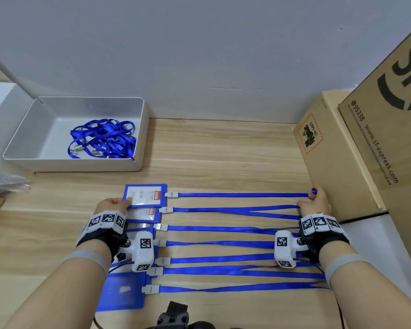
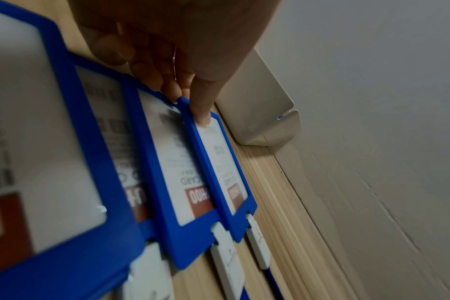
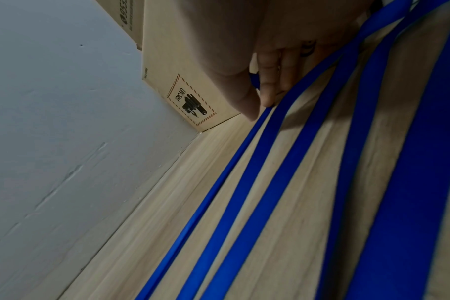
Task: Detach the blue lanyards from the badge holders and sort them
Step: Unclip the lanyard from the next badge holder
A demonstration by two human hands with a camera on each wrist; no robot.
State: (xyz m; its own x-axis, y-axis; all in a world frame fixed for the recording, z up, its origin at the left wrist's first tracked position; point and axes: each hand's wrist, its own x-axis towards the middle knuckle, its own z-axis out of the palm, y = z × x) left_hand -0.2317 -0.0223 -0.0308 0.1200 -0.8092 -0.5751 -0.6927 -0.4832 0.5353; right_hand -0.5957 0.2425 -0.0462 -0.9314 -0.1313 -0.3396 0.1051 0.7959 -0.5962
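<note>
Several blue badge holders overlap in a row on the wooden table, each joined by a white clip (image 1: 171,194) to a blue lanyard stretched out to the right. My left hand (image 1: 115,204) pinches the left edge of the farthest badge holder (image 1: 145,195) (image 2: 220,154), thumb on its clear window. My right hand (image 1: 314,201) (image 3: 260,101) pinches the looped far end of that holder's lanyard (image 1: 242,195) (image 3: 219,182), which runs straight and taut between both hands. A white bin (image 1: 33,160) at the back left holds a tangle of loose blue lanyards (image 1: 102,138).
A big cardboard box (image 1: 365,150) stands at the right, right behind my right hand. The grey wall runs along the table's back edge. Clear plastic wrap (image 1: 5,184) lies at the left edge. Bare wood lies between the bin and the box.
</note>
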